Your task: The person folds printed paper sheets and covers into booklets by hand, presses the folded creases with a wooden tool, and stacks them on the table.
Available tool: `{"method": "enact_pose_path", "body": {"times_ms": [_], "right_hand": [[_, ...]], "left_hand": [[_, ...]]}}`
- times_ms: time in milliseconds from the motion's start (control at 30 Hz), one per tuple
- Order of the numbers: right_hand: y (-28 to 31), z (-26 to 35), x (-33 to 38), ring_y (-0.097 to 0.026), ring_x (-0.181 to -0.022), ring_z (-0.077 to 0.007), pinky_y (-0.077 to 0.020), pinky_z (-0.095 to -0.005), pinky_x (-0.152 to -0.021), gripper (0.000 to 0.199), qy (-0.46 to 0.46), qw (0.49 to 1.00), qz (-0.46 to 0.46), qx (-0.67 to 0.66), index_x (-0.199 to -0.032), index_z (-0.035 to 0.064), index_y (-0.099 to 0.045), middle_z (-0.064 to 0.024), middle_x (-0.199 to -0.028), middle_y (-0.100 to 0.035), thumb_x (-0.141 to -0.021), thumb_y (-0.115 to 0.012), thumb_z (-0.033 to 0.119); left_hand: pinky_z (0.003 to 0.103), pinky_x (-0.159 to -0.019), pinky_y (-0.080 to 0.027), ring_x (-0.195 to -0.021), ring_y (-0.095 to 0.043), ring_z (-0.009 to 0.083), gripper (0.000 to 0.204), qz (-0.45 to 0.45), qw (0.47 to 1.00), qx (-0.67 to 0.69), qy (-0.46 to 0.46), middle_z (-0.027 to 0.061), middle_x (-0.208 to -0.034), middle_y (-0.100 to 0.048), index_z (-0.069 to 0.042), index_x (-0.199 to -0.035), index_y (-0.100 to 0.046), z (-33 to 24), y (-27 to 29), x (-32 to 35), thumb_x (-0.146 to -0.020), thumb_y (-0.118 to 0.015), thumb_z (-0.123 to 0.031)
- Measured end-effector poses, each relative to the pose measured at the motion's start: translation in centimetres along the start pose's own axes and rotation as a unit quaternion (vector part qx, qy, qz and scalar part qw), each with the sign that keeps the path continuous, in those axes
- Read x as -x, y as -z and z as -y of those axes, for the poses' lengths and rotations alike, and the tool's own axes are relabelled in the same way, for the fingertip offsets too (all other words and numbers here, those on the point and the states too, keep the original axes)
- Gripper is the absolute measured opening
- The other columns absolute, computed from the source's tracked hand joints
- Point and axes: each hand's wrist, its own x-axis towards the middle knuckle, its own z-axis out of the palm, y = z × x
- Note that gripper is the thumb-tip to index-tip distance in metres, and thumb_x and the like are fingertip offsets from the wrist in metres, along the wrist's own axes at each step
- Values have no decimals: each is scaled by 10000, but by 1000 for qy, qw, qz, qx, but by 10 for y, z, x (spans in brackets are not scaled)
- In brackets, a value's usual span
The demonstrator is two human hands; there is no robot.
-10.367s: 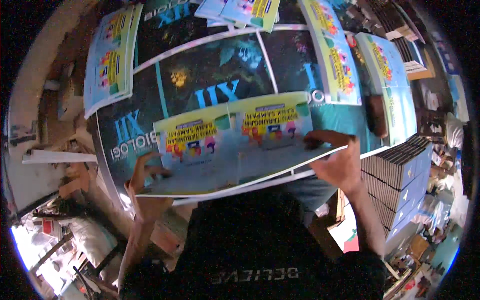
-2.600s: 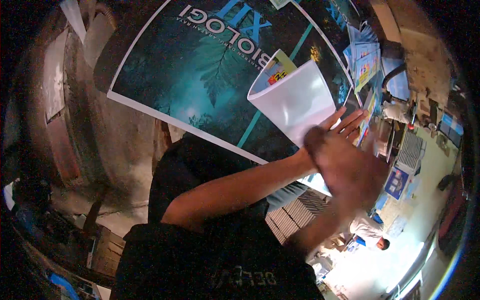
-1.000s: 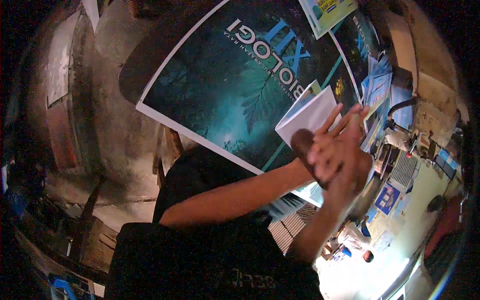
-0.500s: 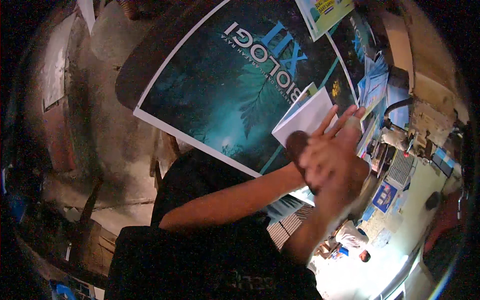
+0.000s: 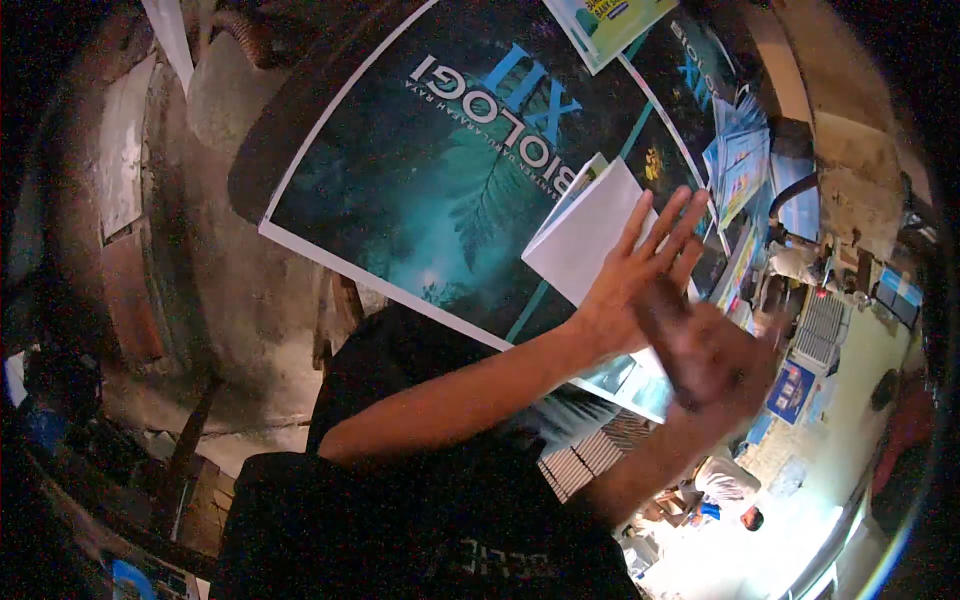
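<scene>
A large printed cover sheet point(image 5: 340, 200), dark teal with a fern picture and a white border, lies in front of me. On it rests a folded white paper point(image 5: 585, 235) with coloured print showing along its upper left edge. My left hand point(image 5: 640, 270) stretches over the right edge of the folded paper, fingers apart and holding nothing visible. Just beside it, partly over the left wrist side, is my right hand point(image 5: 720, 350). Motion smears its fingers and a dark patch along its left side, so its grip is unclear.
A yellow-green leaflet point(image 5: 610, 30) lies at the top of the sheet. Further right are a fanned pile of blue leaflets point(image 5: 740, 160) and a blue printed panel point(image 5: 790, 390). A person in a pale shirt point(image 5: 725, 480) is at the lower right, by a bright light.
My right hand has moved right and down, off my left hand, uncovering it. The left hand's fingers now show spread. The sheets have shifted slightly left in view.
</scene>
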Motion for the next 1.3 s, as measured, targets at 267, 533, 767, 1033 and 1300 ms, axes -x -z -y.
{"method": "enact_pose_path", "body": {"times_ms": [267, 533, 767, 1033, 1300], "right_hand": [[175, -109, 17, -591, -761, -191, -533, -333, -815, 299, -82, 989, -114, -39, -1208, 17, -606, -41, -751, -567, -919, -533, 35], [222, -202, 20, -608, -734, -176, -519, -295, -664, 90, -73, 980, -168, 81, -952, 36, -631, -48, -771, -601, -883, -681, 64], [175, -161, 37, -641, -925, -216, -564, -354, -805, 322, 61, 886, -377, 263, -1044, -71, -612, -132, -992, -657, -875, -744, 170], [116, -133, 63, -501, -1209, -251, -443, -371, -982, 870, 11, 984, -55, 171, -1399, 12, -413, -149, -1431, -405, -685, -890, 152], [124, -159, 62, -585, -971, -164, -446, -305, -885, 379, -38, 998, -36, 42, -1160, -12, -567, -83, -1053, -644, -838, -733, 99]], "left_hand": [[578, -1198, -23, -1474, -160, 355, 658, 87, 962, -253, 45, 198, -1566, -256, 81, -1396, -410, -4, -21, 1, -922, -497, -367], [616, -1174, -11, -1471, -145, 393, 708, 83, 960, -264, 30, 282, -1536, -258, 88, -1411, -391, -1, -28, 2, -937, -476, -431], [638, -1152, -34, -1466, -126, 435, 751, 66, 965, -255, -1, 334, -1538, -191, 78, -1433, -359, -4, -12, 8, -911, -560, -423], [389, -911, -502, -1046, -643, 277, 1053, 45, 984, -38, 166, 207, -1144, -646, 31, -1382, -410, 5, 112, 1, -546, -957, -303], [390, -848, -484, -961, -645, 304, 325, 194, 959, -208, 4, 176, -1081, -665, 1, -1072, -652, 11, 139, 13, -811, -775, -150]]}}
